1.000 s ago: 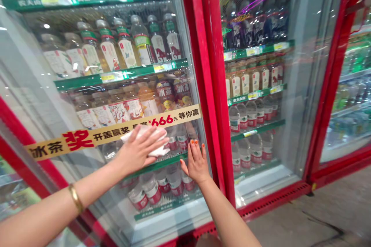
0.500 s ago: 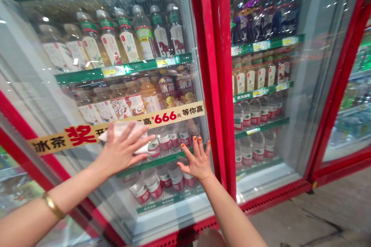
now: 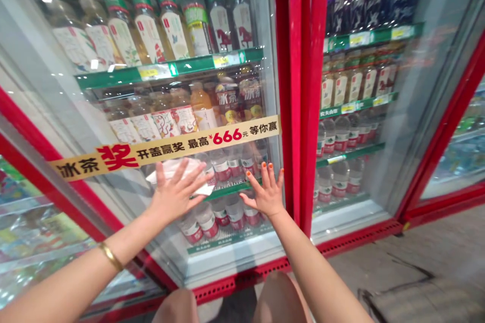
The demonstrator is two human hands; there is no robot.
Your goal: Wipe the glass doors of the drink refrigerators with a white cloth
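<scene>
Pressed to the glass door (image 3: 242,239) of a red-framed drinks fridge, my left hand (image 3: 174,194) has its fingers spread over a white cloth (image 3: 206,189). The hand holds this cloth flat against the pane just below a yellow banner strip (image 3: 197,143), and covers part of it. To the right, my right hand (image 3: 267,194) is spread with fingers apart, palm toward the same glass, near the door's right frame. No object shows in it. Behind the pane stand water bottles (image 3: 235,214) with red and white labels.
Shelves of tea bottles (image 3: 142,35) fill the upper fridge behind the glass. A second red-framed fridge (image 3: 348,133) adjoins on the right, and other cabinets flank both sides. My knees (image 3: 280,298) show at the bottom, close to the fridge's red base.
My left hand and the cloth have moved down and right, from over the banner to just below it. My right hand stays spread at the same part of the glass. The view has tilted downward.
</scene>
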